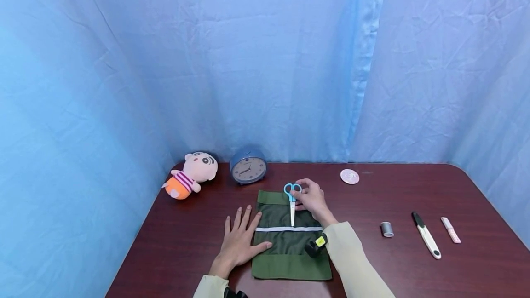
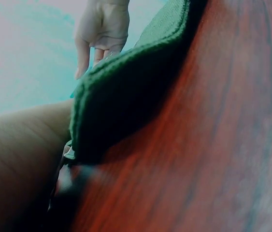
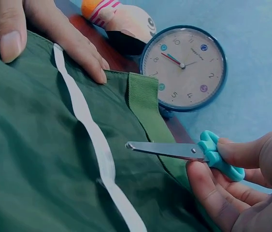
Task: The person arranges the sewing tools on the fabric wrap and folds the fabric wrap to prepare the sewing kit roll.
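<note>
A pair of small scissors (image 1: 292, 210) with light-blue handles is pinched by my right hand (image 1: 313, 200) between thumb and fingers. Their blades are together, the tips toward the white elastic band (image 3: 94, 135) that crosses a green fabric pouch (image 1: 291, 268). In the right wrist view the scissor tips (image 3: 131, 145) are apart from the band. Spread flat, my left hand (image 1: 239, 244) rests at the pouch's left edge, its thumb on the cloth. The left wrist view shows the pouch's edge (image 2: 126, 55) lifted off the table.
A plush doll (image 1: 191, 176) and a blue alarm clock (image 1: 248, 167) are at the back left. A round pink-white disc (image 1: 349, 176) lies back right. Farther right are a grey thread spool (image 1: 387, 229), a black-and-white seam-ripper-like tool (image 1: 426, 236) and a small pink-and-white stick (image 1: 450, 230).
</note>
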The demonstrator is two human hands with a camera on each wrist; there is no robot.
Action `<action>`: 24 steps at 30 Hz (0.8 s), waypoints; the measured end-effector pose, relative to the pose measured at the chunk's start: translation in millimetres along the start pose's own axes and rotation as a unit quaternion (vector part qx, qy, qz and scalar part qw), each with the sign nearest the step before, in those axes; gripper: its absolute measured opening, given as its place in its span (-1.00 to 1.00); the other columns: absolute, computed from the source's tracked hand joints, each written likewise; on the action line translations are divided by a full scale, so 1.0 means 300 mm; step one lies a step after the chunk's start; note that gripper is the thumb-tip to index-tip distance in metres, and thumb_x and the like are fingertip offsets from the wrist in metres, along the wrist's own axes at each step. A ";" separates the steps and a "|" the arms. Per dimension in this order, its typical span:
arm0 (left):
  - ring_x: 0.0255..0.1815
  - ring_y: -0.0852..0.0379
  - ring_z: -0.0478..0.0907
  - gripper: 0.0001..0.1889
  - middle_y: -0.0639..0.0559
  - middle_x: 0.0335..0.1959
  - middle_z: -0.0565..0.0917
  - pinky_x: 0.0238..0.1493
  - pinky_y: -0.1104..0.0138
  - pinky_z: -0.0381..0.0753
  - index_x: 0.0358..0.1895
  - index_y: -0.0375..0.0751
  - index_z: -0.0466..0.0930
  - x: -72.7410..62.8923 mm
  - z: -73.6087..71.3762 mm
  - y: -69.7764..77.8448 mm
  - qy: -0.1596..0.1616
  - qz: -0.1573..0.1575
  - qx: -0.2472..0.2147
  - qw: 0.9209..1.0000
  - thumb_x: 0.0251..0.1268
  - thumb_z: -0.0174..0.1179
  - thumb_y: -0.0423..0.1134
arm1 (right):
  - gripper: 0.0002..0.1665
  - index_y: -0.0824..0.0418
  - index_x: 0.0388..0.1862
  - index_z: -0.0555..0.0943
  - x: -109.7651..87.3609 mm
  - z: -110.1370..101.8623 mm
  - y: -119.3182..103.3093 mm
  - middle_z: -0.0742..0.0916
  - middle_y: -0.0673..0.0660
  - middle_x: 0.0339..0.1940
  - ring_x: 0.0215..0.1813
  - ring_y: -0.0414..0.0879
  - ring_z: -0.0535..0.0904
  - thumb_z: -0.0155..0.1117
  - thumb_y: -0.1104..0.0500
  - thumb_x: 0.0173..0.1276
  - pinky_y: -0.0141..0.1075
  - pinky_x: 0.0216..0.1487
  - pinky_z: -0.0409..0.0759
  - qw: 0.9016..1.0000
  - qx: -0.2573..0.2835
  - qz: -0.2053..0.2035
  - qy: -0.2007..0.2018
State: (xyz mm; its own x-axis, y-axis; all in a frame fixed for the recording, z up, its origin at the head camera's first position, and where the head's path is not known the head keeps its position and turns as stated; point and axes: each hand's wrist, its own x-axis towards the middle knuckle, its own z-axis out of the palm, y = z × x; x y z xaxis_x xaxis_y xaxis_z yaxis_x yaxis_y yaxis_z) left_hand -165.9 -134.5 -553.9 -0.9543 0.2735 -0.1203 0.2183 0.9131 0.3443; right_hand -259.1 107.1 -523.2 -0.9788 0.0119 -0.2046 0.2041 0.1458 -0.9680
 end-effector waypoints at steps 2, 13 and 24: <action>0.69 -0.26 -0.16 -0.02 -0.11 0.69 -0.06 0.56 -0.35 -0.15 0.61 0.15 0.06 0.000 0.001 0.000 -0.001 -0.001 -0.001 1.000 0.20 0.01 0.55 | -0.55 0.34 0.21 0.50 0.002 0.014 0.000 0.65 0.07 -0.53 -0.60 -0.19 0.62 0.32 0.34 0.35 -0.24 -0.50 0.74 1.000 0.004 0.000 -0.002; 0.69 -0.26 -0.17 -0.03 -0.11 0.68 -0.05 0.56 -0.35 -0.15 0.61 0.15 0.08 -0.001 0.002 0.003 0.002 0.000 -0.002 1.000 0.20 0.01 0.54 | -0.56 0.30 0.21 0.51 0.014 0.080 0.002 0.66 0.14 -0.45 -0.59 -0.16 0.64 0.32 0.36 0.36 -0.22 -0.47 0.75 1.000 0.024 0.008 -0.013; 0.69 -0.27 -0.16 -0.03 -0.11 0.68 -0.04 0.56 -0.35 -0.15 0.60 0.13 0.10 0.000 0.001 0.005 0.005 -0.002 -0.003 1.000 0.19 0.02 0.54 | -0.61 0.32 0.21 0.50 0.020 0.108 0.012 0.69 0.21 -0.42 -0.57 -0.16 0.66 0.22 0.38 0.43 -0.24 -0.43 0.76 0.999 0.023 0.005 -0.025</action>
State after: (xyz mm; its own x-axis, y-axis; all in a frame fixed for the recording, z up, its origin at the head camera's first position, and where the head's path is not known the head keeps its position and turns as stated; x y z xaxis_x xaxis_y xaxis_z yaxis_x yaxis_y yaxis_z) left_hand -165.4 -133.0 -553.7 -0.9573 0.2664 -0.1123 0.2128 0.9123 0.3500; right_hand -263.8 75.6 -532.7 -0.9746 -0.0364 -0.2208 0.2162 0.1002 -0.9712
